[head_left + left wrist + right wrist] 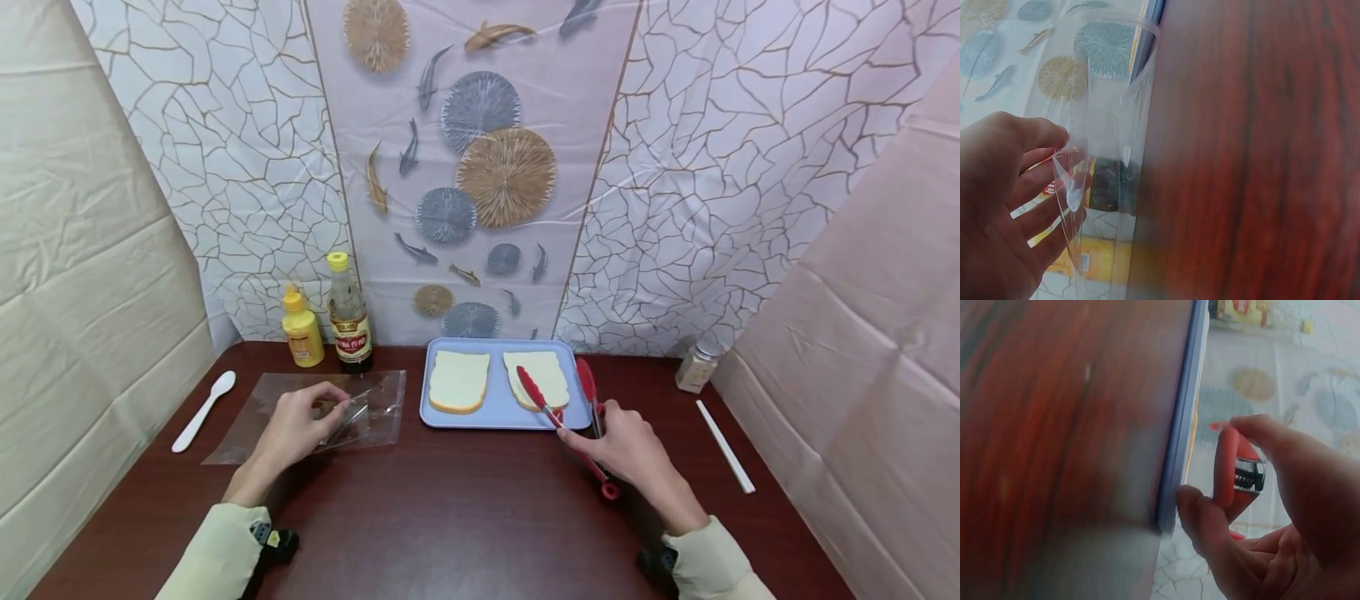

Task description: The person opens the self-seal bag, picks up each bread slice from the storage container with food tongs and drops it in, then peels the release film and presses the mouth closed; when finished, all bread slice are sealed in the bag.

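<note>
A clear plastic bag (pixel 300 400) lies flat at the left of the table. My left hand (pixel 300 423) pinches its upper layer between thumb and fingers, and the left wrist view shows the film (pixel 1072 187) lifted in a fold there. In my right hand (pixel 628 444) is a pair of red-tipped tongs (pixel 534 390), gripped by the handles with the arms spread apart. One tong tip is over the right bread slice (pixel 551 375); the other is by the tray's right edge. The left bread slice (pixel 459 379) lies beside it on the blue tray (pixel 495 421).
A yellow squeeze bottle (pixel 302 333) and a dark sauce bottle (pixel 350 325) stand behind the bag. A white spoon (pixel 204 412) lies at the far left. On the right are a small seasoning jar (pixel 697 367) and a white stick (pixel 725 446). Fabric walls border the table.
</note>
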`<move>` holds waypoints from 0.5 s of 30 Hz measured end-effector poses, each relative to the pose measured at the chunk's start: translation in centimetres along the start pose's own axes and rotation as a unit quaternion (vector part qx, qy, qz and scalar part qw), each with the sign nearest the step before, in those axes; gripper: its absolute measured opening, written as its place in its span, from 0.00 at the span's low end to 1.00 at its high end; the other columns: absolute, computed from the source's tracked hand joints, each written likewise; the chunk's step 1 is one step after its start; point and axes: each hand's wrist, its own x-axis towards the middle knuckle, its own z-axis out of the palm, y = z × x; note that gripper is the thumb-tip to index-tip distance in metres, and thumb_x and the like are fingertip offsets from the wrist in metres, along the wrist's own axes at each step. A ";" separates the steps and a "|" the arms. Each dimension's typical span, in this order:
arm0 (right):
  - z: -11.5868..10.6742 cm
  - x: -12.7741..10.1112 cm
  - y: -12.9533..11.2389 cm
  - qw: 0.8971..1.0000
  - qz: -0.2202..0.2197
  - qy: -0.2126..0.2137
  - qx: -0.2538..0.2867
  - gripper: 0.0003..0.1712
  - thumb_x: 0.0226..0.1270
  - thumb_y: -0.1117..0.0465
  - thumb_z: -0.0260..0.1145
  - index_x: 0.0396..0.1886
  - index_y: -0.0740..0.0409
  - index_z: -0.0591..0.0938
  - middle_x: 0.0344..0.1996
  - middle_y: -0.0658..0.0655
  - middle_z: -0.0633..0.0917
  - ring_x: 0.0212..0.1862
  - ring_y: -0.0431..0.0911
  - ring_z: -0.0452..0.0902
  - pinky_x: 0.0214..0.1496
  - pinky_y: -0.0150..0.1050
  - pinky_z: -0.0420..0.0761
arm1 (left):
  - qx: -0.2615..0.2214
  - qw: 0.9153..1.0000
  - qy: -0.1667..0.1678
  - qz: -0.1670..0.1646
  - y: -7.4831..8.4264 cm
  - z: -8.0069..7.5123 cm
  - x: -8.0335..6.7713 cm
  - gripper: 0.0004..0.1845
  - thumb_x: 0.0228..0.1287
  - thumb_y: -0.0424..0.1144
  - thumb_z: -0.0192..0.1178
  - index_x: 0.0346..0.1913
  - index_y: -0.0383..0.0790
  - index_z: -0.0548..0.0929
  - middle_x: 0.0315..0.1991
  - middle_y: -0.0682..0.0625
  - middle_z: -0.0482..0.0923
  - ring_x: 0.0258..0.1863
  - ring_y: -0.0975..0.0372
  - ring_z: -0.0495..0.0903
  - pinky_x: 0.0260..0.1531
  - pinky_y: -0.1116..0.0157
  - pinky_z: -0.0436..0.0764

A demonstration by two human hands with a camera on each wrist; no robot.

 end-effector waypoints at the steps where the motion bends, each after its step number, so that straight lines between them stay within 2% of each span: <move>1: 0.1 0.0 -0.3 1.000 0.000 -0.004 -0.003 0.49 0.57 0.21 0.75 0.45 0.65 0.79 0.22 0.55 0.74 0.26 0.47 0.73 0.27 0.39 0.70 | 0.001 1.000 0.000 -0.001 0.0 0.0 0.0 0.03 0.73 0.37 0.71 0.45 0.45 0.91 0.42 0.48 0.93 0.47 0.51 0.92 0.52 0.43 0.90; 9: 0.4 0.4 -2.0 0.999 0.023 -0.039 -0.007 0.52 0.57 0.22 0.75 0.51 0.69 0.79 0.26 0.58 0.79 0.30 0.48 0.77 0.30 0.41 0.75 | 0.004 1.000 0.002 -0.002 0.1 0.0 0.0 0.03 0.73 0.37 0.71 0.45 0.46 0.91 0.43 0.48 0.93 0.48 0.49 0.92 0.53 0.43 0.89; 15: 0.4 0.6 -2.8 0.998 0.027 -0.046 -0.020 0.54 0.56 0.21 0.75 0.54 0.70 0.80 0.32 0.60 0.83 0.33 0.50 0.79 0.32 0.45 0.80 | 0.006 1.000 0.005 0.003 0.1 0.2 0.0 0.02 0.73 0.38 0.71 0.44 0.46 0.91 0.42 0.49 0.93 0.47 0.50 0.92 0.51 0.44 0.90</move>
